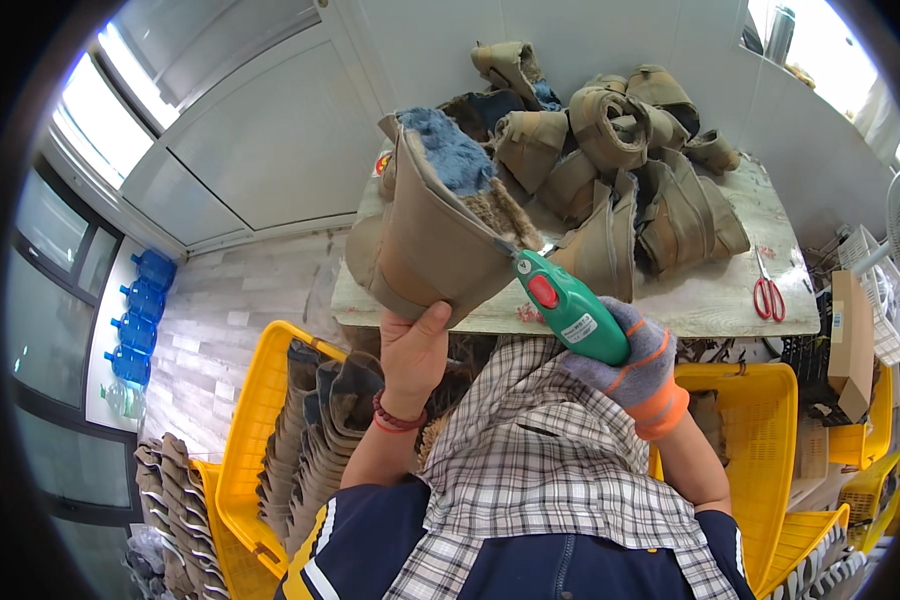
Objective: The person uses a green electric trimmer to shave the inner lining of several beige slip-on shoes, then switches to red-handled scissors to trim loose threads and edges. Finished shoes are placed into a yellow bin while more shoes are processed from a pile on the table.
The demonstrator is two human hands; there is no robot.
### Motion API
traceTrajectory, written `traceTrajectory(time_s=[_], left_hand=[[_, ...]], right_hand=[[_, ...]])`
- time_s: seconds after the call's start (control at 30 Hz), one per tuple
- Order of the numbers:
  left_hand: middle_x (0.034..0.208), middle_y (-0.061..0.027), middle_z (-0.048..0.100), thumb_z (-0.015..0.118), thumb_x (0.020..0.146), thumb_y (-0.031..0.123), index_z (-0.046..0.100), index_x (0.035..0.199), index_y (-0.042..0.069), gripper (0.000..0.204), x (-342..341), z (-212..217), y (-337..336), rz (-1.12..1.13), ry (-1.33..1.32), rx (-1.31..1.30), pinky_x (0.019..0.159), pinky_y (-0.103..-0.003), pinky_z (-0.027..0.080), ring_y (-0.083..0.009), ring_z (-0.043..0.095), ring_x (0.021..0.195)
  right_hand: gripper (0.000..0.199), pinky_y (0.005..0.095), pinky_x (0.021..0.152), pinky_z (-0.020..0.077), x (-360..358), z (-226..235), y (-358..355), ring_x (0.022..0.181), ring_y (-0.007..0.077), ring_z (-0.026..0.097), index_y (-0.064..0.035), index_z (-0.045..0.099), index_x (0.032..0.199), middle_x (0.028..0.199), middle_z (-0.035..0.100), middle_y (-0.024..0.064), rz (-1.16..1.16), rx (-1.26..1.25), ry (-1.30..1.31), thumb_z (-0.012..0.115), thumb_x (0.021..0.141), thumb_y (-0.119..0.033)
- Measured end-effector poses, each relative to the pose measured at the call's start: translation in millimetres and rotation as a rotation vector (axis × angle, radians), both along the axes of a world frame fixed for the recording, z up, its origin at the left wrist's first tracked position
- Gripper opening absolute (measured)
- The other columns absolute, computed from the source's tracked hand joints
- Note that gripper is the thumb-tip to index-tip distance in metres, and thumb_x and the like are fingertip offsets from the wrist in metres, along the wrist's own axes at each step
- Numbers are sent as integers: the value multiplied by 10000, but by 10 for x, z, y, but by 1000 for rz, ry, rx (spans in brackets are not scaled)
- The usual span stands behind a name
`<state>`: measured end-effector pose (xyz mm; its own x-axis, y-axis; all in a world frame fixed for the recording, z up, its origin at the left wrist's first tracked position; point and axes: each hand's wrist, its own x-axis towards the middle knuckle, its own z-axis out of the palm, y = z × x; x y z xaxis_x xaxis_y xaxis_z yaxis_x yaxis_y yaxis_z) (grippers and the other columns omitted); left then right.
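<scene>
Plank floor (205,320) runs between blue water jugs (142,305) and the tabletop (680,300). Left hand (415,345) bare, thumb and fingers closed on a boot upper (425,235), lined blue and brown, held over the front left edge. Further uppers (570,188) heaped behind. Gloved right hand (635,365): fingers wrapped round a green handheld cutter (572,310), tip at the upper's rim. Red-handled scissors (768,298) near the right front edge. Containers: left yellow crate (250,410), nested uppers in rows; right yellow crate (760,430), brown piece (708,415) inside, partly hidden.
</scene>
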<state>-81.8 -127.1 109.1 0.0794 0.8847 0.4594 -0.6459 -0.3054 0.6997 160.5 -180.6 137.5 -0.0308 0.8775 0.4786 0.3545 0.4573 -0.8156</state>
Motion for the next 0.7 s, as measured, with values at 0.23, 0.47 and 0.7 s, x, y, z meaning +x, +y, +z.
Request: traceTrajectory(time_s=[0.23,0.47,0.7], left_hand=[[1041,-68,651,520,903,-34,614,1079,-1,202,84,-202,12,287,557,77,749,-320,463,-190,612,879],[1057,-152,636,547,854,-32,613,1093,-26,248,137,-284,99,519,1047,572,848,-343,455,-299,608,963],[1246,-220,526,465,730,-98,607,1119,-45,417,212,-288,111,469,1301,760,1013,-470,345,-395,453,1203]], right_hand=[[567,289,650,531,21,5,14,730,181,664,-25,601,1088,859,677,112,-81,-40,10,845,646,-282],[517,270,631,522,3,8,2,701,142,654,-24,597,1060,816,679,103,-147,-168,72,829,675,-280],[446,236,622,507,58,167,52,687,91,609,-4,582,1058,817,666,55,-146,-214,319,801,724,-203]])
